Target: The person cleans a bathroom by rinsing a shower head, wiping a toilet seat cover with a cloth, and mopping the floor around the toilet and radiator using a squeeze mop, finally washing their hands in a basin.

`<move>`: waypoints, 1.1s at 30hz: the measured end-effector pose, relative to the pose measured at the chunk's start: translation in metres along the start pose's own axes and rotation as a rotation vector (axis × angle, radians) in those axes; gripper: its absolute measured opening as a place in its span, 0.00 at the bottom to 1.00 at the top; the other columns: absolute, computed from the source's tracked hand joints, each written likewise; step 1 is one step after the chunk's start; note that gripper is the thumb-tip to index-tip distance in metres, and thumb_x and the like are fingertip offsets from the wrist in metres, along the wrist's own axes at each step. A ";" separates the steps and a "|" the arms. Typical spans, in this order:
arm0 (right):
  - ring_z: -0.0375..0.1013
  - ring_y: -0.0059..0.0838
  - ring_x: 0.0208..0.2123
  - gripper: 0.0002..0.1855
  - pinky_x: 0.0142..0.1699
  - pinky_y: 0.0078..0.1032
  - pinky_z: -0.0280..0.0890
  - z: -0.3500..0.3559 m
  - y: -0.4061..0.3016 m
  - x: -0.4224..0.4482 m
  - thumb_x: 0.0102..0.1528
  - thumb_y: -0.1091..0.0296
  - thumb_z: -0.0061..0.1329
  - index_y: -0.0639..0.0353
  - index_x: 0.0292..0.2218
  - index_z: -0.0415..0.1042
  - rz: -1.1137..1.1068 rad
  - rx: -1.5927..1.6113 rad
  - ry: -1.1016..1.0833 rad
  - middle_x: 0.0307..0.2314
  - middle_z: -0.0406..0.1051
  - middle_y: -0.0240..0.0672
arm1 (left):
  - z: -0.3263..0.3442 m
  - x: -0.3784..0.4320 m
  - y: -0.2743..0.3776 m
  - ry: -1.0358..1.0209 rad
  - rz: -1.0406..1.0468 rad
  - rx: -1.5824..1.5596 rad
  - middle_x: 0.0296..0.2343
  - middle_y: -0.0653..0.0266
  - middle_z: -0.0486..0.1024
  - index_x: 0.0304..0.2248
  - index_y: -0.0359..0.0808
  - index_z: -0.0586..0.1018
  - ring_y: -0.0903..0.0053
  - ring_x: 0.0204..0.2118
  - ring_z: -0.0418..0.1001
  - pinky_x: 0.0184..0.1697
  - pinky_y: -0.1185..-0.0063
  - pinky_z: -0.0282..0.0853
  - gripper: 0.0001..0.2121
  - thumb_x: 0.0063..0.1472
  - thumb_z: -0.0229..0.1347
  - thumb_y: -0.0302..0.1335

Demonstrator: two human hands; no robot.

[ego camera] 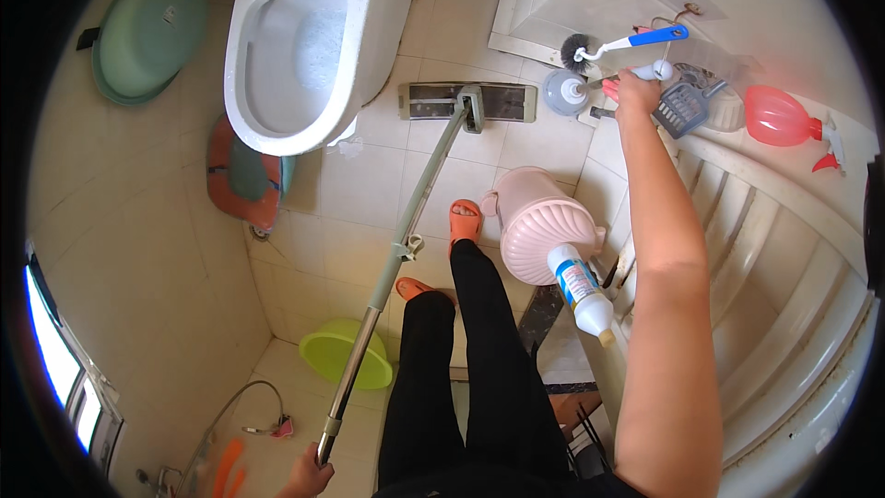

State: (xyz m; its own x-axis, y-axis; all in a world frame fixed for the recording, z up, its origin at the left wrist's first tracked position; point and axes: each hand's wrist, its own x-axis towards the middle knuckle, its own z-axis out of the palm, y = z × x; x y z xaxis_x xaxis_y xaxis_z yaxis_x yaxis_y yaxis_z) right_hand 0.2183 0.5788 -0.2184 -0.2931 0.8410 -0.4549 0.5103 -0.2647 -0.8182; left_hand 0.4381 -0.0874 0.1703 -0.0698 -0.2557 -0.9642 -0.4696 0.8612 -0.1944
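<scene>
At the bottom edge my left hand (309, 474) grips the metal pole of a flat mop (394, 256). Its wide, dark mop head (498, 102) rests on the floor tiles beside the white toilet bowl (242, 83). My right hand (637, 91) reaches out to the far right, closed around the handle of what looks like a plunger (565, 93) with a grey cup and white collar. The white handle end (653, 70) sticks out past my fingers. Close to that hand are a toilet brush (626, 43) with a blue handle and a grey slotted scoop (684, 109).
A pink lidded bin (543, 221) stands by my feet, with a white cleaner bottle (581, 294) above its lid. A red spray bottle (781, 116) sits on the right ledge, above a ridged white surface (781, 214). Green basins (148, 34) and a lime basin (339, 356) are at left.
</scene>
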 end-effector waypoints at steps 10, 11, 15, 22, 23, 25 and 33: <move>0.71 0.32 0.22 0.09 0.24 0.25 0.70 0.002 0.021 0.024 0.44 0.82 0.47 0.66 0.31 0.65 -0.072 -0.104 0.294 0.28 0.68 0.38 | 0.029 0.039 -0.037 0.020 0.161 0.106 0.11 0.63 0.62 0.26 0.34 0.63 0.74 0.11 0.66 0.14 0.75 0.63 0.09 0.44 0.49 0.24; 0.71 0.32 0.22 0.09 0.24 0.25 0.70 0.004 0.025 0.030 0.44 0.82 0.47 0.66 0.31 0.65 -0.073 -0.104 0.294 0.28 0.68 0.38 | 0.028 0.040 -0.034 0.016 0.126 0.097 0.12 0.58 0.64 0.27 0.34 0.64 0.66 0.14 0.66 0.17 0.71 0.62 0.10 0.43 0.50 0.26; 0.72 0.37 0.29 0.12 0.33 0.29 0.67 0.008 0.051 0.050 0.43 0.76 0.48 0.66 0.32 0.67 -0.191 -0.135 0.452 0.29 0.70 0.41 | 0.022 0.033 -0.013 0.008 0.099 0.130 0.14 0.53 0.66 0.27 0.34 0.64 0.57 0.17 0.67 0.21 0.67 0.62 0.12 0.43 0.51 0.28; 0.71 0.37 0.30 0.17 0.37 0.30 0.63 0.012 0.081 -0.046 0.44 0.60 0.49 0.65 0.31 0.69 -0.253 -0.656 0.138 0.26 0.72 0.41 | 0.024 0.017 0.019 -0.019 0.196 0.298 0.13 0.48 0.66 0.31 0.32 0.58 0.50 0.16 0.66 0.19 0.63 0.62 0.15 0.47 0.50 0.27; 0.64 0.38 0.40 0.23 0.42 0.34 0.61 0.018 0.085 -0.101 0.45 0.55 0.48 0.61 0.39 0.65 0.022 -0.506 -0.090 0.37 0.64 0.42 | 0.020 0.010 0.036 -0.016 0.205 0.304 0.13 0.48 0.66 0.31 0.32 0.58 0.50 0.16 0.66 0.19 0.63 0.62 0.15 0.47 0.50 0.27; 0.49 0.37 0.51 0.41 0.52 0.37 0.49 0.026 0.093 -0.222 0.45 0.44 0.47 0.54 0.52 0.44 0.297 -0.230 -0.483 0.49 0.49 0.41 | 0.015 -0.005 0.068 -0.030 0.206 0.366 0.13 0.46 0.67 0.32 0.31 0.57 0.48 0.17 0.67 0.21 0.60 0.62 0.16 0.48 0.51 0.28; 0.68 0.49 0.37 0.46 0.41 0.35 0.63 0.056 0.082 -0.360 0.42 0.68 0.47 0.53 0.57 0.34 0.428 -0.494 -0.665 0.36 0.64 0.56 | 0.016 -0.019 0.108 -0.059 0.381 0.445 0.13 0.39 0.66 0.37 0.26 0.53 0.45 0.16 0.66 0.20 0.58 0.63 0.21 0.50 0.50 0.28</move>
State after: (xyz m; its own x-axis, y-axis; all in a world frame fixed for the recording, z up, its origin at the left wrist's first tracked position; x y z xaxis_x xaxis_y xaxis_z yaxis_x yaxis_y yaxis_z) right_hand 0.3204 0.2281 -0.1421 -0.3257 0.2347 -0.9159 0.9232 -0.1300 -0.3617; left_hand 0.4027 0.0171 0.1650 -0.1063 0.1221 -0.9868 -0.0053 0.9923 0.1233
